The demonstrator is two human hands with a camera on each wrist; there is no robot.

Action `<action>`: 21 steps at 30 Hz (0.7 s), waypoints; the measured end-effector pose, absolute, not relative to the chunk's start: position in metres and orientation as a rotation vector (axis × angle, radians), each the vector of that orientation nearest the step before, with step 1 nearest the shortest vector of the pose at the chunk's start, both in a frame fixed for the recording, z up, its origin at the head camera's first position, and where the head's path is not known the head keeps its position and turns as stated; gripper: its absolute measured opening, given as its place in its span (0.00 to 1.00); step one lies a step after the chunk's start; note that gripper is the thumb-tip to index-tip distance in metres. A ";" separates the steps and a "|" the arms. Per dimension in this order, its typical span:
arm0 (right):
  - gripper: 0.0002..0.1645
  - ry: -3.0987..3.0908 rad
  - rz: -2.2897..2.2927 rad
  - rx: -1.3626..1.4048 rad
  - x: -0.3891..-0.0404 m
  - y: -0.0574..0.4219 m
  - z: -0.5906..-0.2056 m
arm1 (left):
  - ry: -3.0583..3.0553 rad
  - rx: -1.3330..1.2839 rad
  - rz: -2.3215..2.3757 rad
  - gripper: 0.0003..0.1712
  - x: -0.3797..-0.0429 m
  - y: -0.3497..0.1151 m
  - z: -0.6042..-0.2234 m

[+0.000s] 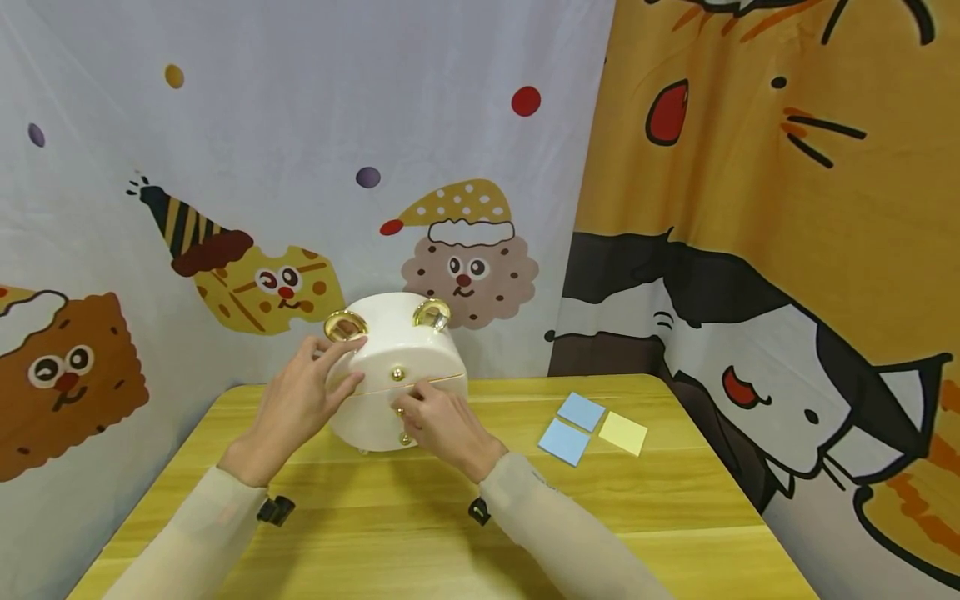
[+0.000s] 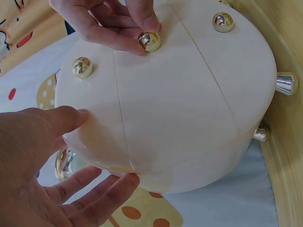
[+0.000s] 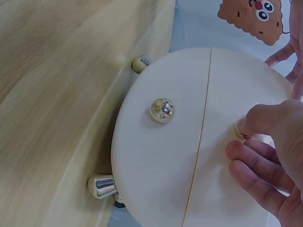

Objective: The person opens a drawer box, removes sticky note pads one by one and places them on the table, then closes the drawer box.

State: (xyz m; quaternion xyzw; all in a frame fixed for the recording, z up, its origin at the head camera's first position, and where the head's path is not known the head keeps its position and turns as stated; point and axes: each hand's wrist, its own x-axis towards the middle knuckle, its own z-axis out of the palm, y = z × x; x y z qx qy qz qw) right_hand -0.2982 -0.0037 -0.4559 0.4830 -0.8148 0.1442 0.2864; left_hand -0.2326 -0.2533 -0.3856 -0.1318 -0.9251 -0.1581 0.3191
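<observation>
A white, rounded jewelry box (image 1: 390, 346) with drawers stands on the table, its front towards me. It has gold ears on top, gold feet (image 2: 286, 83) below and a column of gold knobs. Thumb and forefinger of my right hand (image 1: 446, 425) pinch the middle drawer knob (image 2: 149, 42); its other fingers lie along the drawer front. My left hand (image 1: 296, 404) steadies the upper left side, thumb on the front face and nearly straight fingers round the side edge. The top knob (image 1: 398, 373) and the bottom knob (image 3: 163, 111) are untouched. Thin seams separate the drawers.
Two blue sticky-note pads (image 1: 565, 442) and a yellow pad (image 1: 623, 433) lie on the wooden table (image 1: 375, 533), right of the box. Behind the table hangs a cartoon-printed curtain (image 1: 277, 125), close at the box's back. Both wrists wear dark straps.
</observation>
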 end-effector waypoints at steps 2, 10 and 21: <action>0.14 -2.177 0.386 1.287 -0.300 -0.004 -0.456 | -2.435 -0.350 -0.416 0.30 -0.233 -0.253 -0.386; 0.14 -2.173 0.402 1.294 -0.302 -0.004 -0.457 | -2.449 -0.325 -0.405 0.30 -0.235 -0.253 -0.385; 0.21 -2.212 0.385 1.324 -0.298 0.001 -0.464 | -2.446 -0.314 -0.403 0.32 -0.235 -0.254 -0.388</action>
